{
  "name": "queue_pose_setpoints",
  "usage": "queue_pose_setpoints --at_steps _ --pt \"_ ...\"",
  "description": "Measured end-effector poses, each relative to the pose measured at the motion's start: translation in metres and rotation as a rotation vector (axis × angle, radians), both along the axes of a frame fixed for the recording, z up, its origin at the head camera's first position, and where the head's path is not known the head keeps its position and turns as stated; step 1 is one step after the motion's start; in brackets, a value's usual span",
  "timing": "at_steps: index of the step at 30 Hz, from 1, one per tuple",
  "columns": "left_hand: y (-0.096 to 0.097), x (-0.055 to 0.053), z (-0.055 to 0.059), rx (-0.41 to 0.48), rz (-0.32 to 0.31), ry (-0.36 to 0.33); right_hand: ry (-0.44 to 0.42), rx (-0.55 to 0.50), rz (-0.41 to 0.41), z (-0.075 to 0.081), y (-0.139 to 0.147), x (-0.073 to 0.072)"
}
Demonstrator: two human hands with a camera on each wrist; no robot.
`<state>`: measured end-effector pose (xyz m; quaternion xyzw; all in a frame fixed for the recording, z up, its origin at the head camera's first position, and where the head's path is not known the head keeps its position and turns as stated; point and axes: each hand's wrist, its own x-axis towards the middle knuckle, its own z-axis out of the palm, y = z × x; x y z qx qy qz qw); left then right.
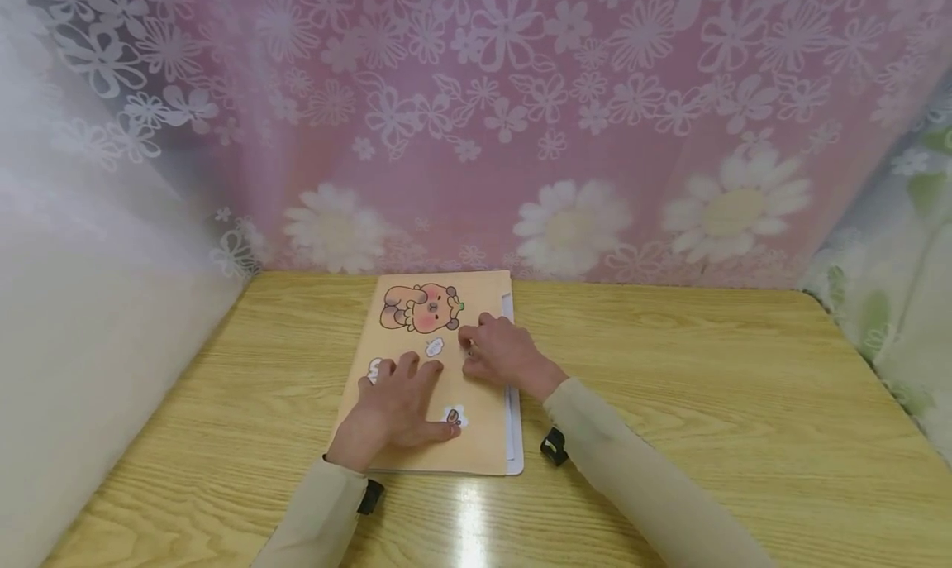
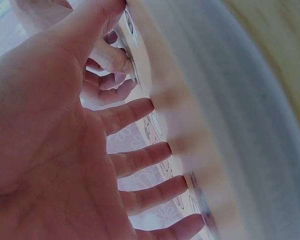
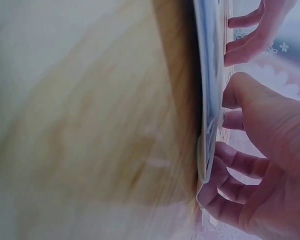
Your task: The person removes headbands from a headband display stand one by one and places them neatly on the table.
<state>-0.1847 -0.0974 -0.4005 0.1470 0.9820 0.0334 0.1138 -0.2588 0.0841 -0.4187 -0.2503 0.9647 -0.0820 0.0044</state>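
A peach-coloured file folder [image 1: 476, 452] printed with a cartoon bear and small motifs lies on the table, its short ends toward and away from me. White paper or lining shows along its right edge. My left hand [image 1: 394, 403] spreads its fingers over the lower left of the cover, and the left wrist view shows the fingertips touching it. On the right side of the cover is my right hand [image 1: 502, 353], its fingers bent and the thumb close to them. In the right wrist view the right hand [image 3: 275, 165] meets the folder's edge [image 3: 207, 125]; whether it pinches anything is hidden.
The folder lies on a wood-grain table [image 1: 669, 386]. A pink flowered curtain [image 1: 446, 179] hangs behind the table's back edge, and pale fabric [image 1: 111, 262] stands along the left side. Dark straps [image 1: 554, 446] sit at both wrists.
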Motion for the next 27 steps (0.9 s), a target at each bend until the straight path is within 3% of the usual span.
queue_pose_setpoints --at_steps 12,21,27 --pt "0.000 0.000 -0.003 0.021 -0.001 -0.010 -0.039 -0.091 -0.056 -0.007 0.017 0.008" --pt "-0.008 0.001 -0.013 0.059 -0.034 0.032 -0.045 -0.141 -0.070 -0.003 0.043 0.027" --pt "-0.015 0.005 -0.017 0.117 -0.012 0.053 -0.017 -0.178 -0.089 -0.003 0.064 0.040"
